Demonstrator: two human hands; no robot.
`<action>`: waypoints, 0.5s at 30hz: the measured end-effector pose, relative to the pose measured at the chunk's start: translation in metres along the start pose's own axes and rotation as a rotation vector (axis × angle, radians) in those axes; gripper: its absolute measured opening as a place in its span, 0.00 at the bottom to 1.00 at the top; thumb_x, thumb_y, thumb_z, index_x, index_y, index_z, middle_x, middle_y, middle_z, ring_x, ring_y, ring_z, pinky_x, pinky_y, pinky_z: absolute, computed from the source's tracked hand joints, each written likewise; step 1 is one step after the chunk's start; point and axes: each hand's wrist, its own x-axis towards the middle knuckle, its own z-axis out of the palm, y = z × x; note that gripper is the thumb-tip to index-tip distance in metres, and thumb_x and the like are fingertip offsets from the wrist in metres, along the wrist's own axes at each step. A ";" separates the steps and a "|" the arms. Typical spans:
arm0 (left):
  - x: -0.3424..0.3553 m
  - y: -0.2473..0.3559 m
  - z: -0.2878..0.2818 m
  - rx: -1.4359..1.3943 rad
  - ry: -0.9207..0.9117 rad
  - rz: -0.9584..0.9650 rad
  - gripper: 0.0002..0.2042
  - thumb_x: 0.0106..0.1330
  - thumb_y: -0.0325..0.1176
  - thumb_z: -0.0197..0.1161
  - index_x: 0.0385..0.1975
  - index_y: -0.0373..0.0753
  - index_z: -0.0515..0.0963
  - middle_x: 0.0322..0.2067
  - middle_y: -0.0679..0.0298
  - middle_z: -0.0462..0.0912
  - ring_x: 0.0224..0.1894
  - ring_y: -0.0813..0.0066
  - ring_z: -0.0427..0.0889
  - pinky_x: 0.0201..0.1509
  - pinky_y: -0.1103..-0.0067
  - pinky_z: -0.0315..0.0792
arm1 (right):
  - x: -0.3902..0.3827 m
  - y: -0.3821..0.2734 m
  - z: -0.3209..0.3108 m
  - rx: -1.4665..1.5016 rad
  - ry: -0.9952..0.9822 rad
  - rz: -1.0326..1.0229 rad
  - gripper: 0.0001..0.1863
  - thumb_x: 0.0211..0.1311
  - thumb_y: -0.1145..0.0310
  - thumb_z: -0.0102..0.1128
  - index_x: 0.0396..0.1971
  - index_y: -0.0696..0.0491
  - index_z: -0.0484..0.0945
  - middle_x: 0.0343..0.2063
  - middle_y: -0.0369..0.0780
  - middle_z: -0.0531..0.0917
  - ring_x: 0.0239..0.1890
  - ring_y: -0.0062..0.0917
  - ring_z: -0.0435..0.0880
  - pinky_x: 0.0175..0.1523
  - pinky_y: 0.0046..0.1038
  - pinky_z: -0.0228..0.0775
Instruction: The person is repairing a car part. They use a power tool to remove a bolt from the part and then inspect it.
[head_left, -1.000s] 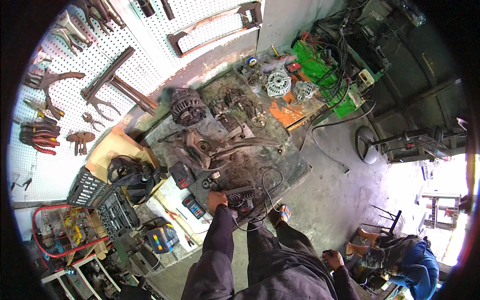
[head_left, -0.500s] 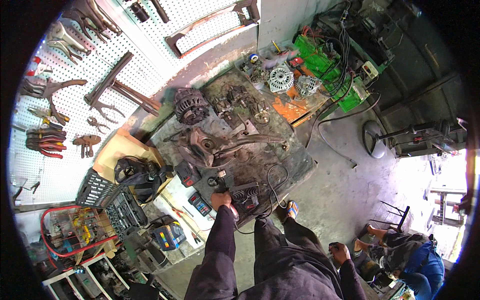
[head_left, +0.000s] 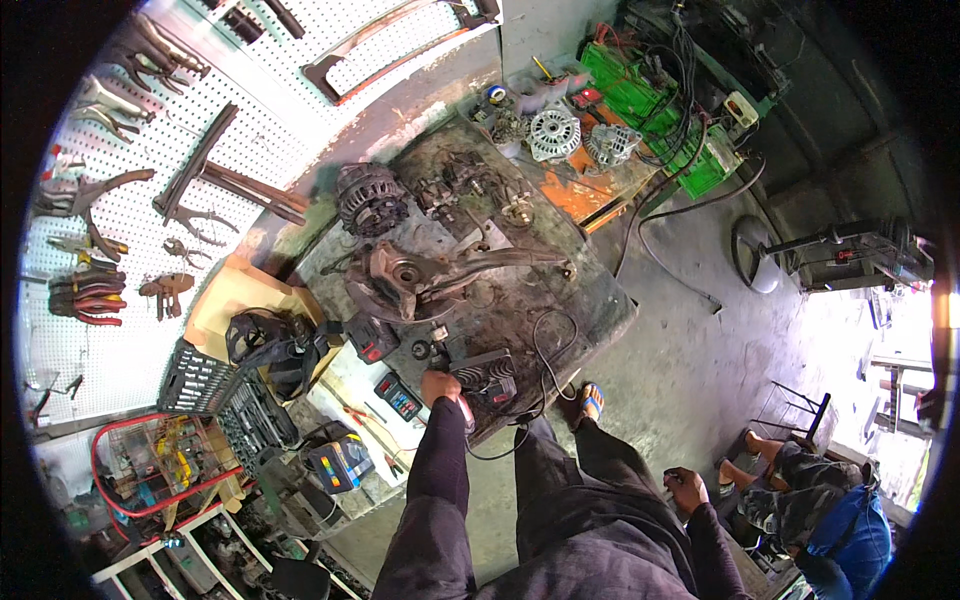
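At the near edge of the grimy workbench point(head_left: 590, 325), my left hand point(head_left: 440, 387) is closed round a dark tool with a red end point(head_left: 466, 412); its grip is mostly hidden under my fingers. Just right of this hand lies a dark finned charger-like unit point(head_left: 487, 376) with a black cord point(head_left: 541, 345). To the left are a red-and-black battery pack point(head_left: 374, 338) and a meter with a lit screen point(head_left: 398, 396). My right hand point(head_left: 688, 490) hangs at my right side with curled fingers; what it holds, if anything, I cannot make out.
A rusty steering knuckle with a long arm point(head_left: 408, 275) lies mid-bench, an alternator point(head_left: 370, 200) behind it. Tools hang on the white pegboard point(head_left: 95, 235) at left. Socket cases point(head_left: 250, 425) stand near left. A person point(head_left: 820, 510) sits low at right. A hose point(head_left: 655, 250) crosses the floor.
The whole view has shifted slightly. My left hand stays closed at the bench edge, and my right hand stays curled at my side. Nothing has visibly been picked up or put down.
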 end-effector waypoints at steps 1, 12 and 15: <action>-0.003 0.000 -0.006 0.022 -0.070 -0.026 0.13 0.54 0.36 0.68 0.25 0.28 0.83 0.28 0.44 0.87 0.36 0.43 0.88 0.41 0.59 0.80 | -0.001 0.004 0.000 -0.016 0.001 -0.026 0.17 0.65 0.59 0.63 0.44 0.57 0.86 0.36 0.47 0.89 0.39 0.32 0.88 0.48 0.33 0.77; -0.146 -0.014 -0.081 -1.001 -0.134 -0.305 0.10 0.49 0.26 0.73 0.31 0.30 0.83 0.29 0.61 0.86 0.28 0.71 0.82 0.36 0.72 0.76 | 0.048 0.050 0.024 0.072 -0.092 -0.060 0.16 0.64 0.58 0.62 0.38 0.58 0.85 0.31 0.51 0.87 0.36 0.41 0.87 0.44 0.39 0.78; -0.182 -0.020 -0.109 -1.154 -0.177 -0.319 0.12 0.51 0.22 0.71 0.38 0.30 0.84 0.30 0.61 0.85 0.30 0.72 0.82 0.39 0.72 0.77 | 0.070 0.026 0.018 0.172 -0.175 -0.033 0.16 0.66 0.59 0.62 0.41 0.58 0.85 0.37 0.50 0.88 0.41 0.42 0.88 0.46 0.39 0.78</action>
